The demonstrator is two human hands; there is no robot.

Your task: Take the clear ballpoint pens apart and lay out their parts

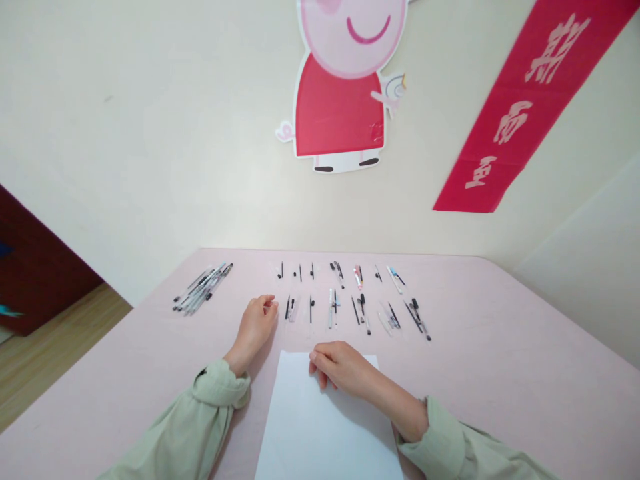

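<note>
Near the tabletop's far edge, pen bits are looking light, easiest held mid-stick; left hand, right hand are curling, pinch unclear.

Red banner w/ pale Chinese chars.; exact wording illeg.

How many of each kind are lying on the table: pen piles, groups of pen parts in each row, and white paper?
Pile of pens: 1
Far-row groups of pen parts: 7
Near-row groups of pen parts: 6
White paper: 1, counted as one piece
Total: 15
</note>
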